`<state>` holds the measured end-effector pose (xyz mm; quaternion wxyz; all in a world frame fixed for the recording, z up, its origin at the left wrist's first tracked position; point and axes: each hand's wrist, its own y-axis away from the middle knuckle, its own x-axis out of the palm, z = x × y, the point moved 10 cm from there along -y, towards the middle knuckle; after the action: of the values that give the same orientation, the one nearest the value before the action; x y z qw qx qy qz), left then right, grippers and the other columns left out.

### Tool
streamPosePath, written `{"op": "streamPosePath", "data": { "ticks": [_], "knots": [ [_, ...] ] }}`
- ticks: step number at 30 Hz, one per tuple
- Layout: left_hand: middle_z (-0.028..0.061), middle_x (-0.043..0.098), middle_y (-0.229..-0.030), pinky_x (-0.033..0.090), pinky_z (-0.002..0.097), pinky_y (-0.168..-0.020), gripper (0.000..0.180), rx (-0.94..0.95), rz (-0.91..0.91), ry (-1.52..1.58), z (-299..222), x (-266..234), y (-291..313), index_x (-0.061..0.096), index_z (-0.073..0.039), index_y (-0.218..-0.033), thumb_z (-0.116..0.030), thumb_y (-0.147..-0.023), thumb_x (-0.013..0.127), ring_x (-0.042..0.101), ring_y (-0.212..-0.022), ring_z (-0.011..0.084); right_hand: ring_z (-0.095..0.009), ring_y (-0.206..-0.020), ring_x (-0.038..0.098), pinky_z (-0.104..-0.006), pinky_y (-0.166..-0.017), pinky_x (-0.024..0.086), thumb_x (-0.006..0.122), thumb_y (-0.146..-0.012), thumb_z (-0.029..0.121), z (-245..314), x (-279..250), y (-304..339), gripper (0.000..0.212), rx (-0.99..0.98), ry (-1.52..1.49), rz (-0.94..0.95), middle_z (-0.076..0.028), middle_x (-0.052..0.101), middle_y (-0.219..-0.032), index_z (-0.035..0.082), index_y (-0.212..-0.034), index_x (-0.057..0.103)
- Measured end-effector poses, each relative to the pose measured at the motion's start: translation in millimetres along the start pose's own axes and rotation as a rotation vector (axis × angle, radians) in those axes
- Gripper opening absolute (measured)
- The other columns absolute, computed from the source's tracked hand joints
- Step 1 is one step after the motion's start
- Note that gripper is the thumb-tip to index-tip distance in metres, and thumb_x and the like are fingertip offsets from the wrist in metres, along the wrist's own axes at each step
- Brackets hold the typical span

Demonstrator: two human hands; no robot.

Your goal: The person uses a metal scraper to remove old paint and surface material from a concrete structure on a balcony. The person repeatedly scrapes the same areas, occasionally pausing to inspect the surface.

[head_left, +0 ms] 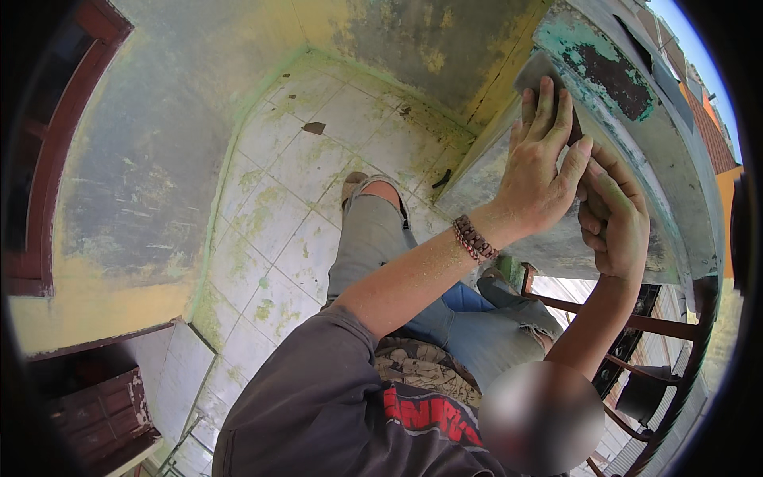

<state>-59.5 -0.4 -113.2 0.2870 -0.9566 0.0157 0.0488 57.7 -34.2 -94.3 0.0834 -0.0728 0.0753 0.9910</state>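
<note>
My left hand, wearing a braided reddish-brown bracelet, lies with fingers stretched flat along a scraper. The scraper's wide grey blade shows past the fingertips, against a ledge with flaking green paint. Just right of it, my right hand has its fingers curled round what seems to be the scraper's handle, which is mostly hidden. The two hands touch near the thumbs. Pale dust and paint specks cling to both hands and my left forearm.
Below lies a white tiled floor scattered with paint flakes. Patchy yellow-grey walls rise at left and back. A rusty metal railing and a dark pot are at lower right; a dark red frame is at left.
</note>
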Motion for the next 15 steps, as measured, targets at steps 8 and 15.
{"op": "streamPosePath", "data": {
  "ticks": [8, 15],
  "knots": [
    [0.0351, 0.018, -0.153, 0.015, 0.0527, -0.116, 0.068, 0.023, -0.039, -0.098, -5.1, -2.2, 1.2, 0.025, 0.007, -0.148, -0.042, -0.102, 0.037, 0.010, -0.143, 0.0517, 0.003, -0.045, 0.033, -0.0165, -0.036, 0.017, 0.056, -0.094, 0.017, -6.3, -1.5, -0.1, 0.037, -0.051, -0.011, 0.016, 0.004, 0.055, -0.069, 0.004, -0.129, 0.059],
    [0.0340, 0.018, -0.153, 0.018, 0.0510, -0.116, 0.067, 0.010, 0.086, -0.109, -12.5, 21.8, 17.4, 0.025, 0.007, -0.148, -0.040, -0.102, 0.040, 0.012, -0.144, 0.0479, 0.000, -0.047, 0.036, -0.0177, -0.039, 0.020, 0.062, -0.092, 0.017, -23.7, -36.2, 15.6, 0.036, -0.035, -0.081, 0.046, 0.002, 0.054, -0.071, 0.004, -0.126, 0.061]
  ]
}}
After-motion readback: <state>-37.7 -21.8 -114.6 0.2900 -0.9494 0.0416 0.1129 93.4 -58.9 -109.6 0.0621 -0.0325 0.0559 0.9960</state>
